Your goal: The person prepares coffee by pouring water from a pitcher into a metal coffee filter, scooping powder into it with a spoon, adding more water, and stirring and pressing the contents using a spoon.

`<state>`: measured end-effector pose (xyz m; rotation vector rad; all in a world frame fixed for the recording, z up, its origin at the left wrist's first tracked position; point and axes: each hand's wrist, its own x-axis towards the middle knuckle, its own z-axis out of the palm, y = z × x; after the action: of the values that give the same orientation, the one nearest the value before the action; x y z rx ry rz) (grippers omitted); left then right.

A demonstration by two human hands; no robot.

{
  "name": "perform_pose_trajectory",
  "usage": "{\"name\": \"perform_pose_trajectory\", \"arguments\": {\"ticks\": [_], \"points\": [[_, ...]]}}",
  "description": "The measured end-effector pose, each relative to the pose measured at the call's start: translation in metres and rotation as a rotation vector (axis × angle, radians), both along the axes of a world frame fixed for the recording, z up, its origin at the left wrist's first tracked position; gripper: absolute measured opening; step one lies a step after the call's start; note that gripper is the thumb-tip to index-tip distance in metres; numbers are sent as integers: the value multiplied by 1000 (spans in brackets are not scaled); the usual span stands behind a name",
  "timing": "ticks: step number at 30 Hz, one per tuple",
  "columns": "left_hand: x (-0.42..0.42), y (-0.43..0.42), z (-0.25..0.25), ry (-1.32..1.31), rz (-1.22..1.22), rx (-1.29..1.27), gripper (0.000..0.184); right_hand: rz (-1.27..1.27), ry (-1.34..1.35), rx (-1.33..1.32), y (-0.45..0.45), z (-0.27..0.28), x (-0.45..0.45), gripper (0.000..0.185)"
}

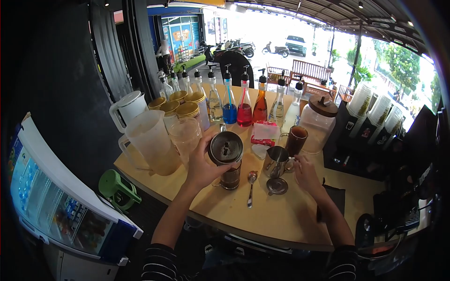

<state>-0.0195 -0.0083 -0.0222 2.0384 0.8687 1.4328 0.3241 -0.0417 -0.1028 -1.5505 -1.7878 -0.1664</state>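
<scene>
My left hand [202, 166] is closed around a metal drip coffee filter [226, 148], whose open top shows dark residue inside. Below it stands a small glass [230, 179], partly covered by the filter and my fingers. My right hand [308, 174] has its fingers closed at the handle of a steel milk pitcher [275, 162]. Just behind the pitcher is a glass mug [296, 139] of dark brown drink. A round metal lid [277, 186] lies in front of the pitcher, and a spoon [251, 188] with brown residue rests between my hands.
Pump bottles of coloured syrup [244, 108] line the back of the wooden counter [206, 206]. Gold-lidded jars [187, 111] and a plastic pitcher [152, 143] stand left. A red packet [264, 135] lies mid-counter. At right are a lidded jar [318, 124] and stacked cups [361, 99].
</scene>
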Motion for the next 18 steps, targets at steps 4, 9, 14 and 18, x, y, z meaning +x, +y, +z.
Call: {"name": "perform_pose_trajectory", "arguments": {"ticks": [4,9,14,18], "points": [[2,0,-3,-50,-19,6,81,70,338,-288,2,-14,-2,19],[1,4,-8,-104,-66,-25,79,222,782,-263,13,-22,-17,15],[1,1,-3,-130,-77,-115,78,326,961,-168,25,-3,-21,13],[2,7,-8,-151,-75,-85,77,465,989,-101,26,49,-33,13]]}}
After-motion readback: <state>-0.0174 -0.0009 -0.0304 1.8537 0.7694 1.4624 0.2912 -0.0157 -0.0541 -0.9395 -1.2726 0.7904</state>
